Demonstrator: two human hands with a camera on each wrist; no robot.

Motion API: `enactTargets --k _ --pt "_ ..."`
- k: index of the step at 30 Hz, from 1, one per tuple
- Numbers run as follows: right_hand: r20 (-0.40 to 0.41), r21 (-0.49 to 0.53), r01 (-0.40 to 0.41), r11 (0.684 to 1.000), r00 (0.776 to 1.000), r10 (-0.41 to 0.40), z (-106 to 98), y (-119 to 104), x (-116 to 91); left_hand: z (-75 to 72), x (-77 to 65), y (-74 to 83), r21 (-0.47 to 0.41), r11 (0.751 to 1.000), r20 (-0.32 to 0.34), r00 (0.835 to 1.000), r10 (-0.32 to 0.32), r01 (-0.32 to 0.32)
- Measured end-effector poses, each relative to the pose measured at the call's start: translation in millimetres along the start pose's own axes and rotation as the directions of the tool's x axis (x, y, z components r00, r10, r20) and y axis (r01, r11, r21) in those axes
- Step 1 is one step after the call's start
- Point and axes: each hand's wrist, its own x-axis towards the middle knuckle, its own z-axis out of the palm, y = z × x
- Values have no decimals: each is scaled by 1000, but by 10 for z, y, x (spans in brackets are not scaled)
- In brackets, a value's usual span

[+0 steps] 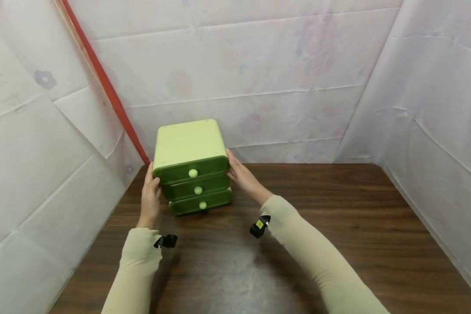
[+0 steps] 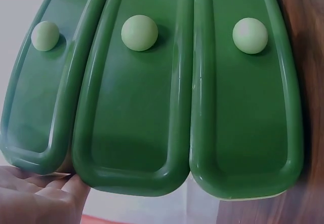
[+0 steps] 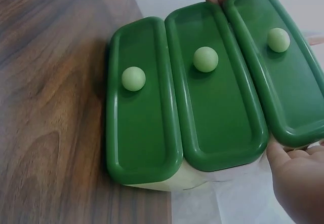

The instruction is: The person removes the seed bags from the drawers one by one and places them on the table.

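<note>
Both grips are on the green drawer unit [image 1: 190, 141], one at each side, holding it between them! The left grip [image 1: 151, 199] has its thumb up by the front edge and its fingers along the side, right beside the top drawer [image 1: 174, 173]; the right grip [image 1: 244, 178] takes the opposite side at about the same height, fingertips reaching back along the wall of the unit. From the right wrist, here's the thumb, close to the seam between the top drawer and the middle drawer [image 1: 176, 192], with the other hand's fingers showing at the far end. Below that sits the bottom drawer [image 1: 184, 207], and all three dark green fronts carry a round pale knob, the top knob [image 1: 193, 173] being the highest of them. The unit is at the back left of the tabletop [image 1: 337, 226], near the rear edge, its fronts toward the person; whether its base touches the wood, I can't tell. Moving out, pale sleeves [image 1: 302, 235] run down both arms, a small black camera [image 1: 169, 241] at the left wrist. Behind it all hangs creased white sheeting [image 1: 278, 61] with faint flowers, and a red strip [image 1: 102, 78] slants down the left corner.
</note>
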Motion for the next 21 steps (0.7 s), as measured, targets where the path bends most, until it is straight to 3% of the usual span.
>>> enactTargets --k 6,14,21 --pt "-9 24 51 998 999 -51 -100 30 -102 80 32 -81 -12 1000 49 999 18 -17" --pt "-17 -2 78 997 997 -78 -245 29 -267 289 -9 55 36 999 119 992 31 -36" --pt "-36 -4 83 997 996 -83 -360 -7 -418 418 13 57 69 997 168 985 32 -45"
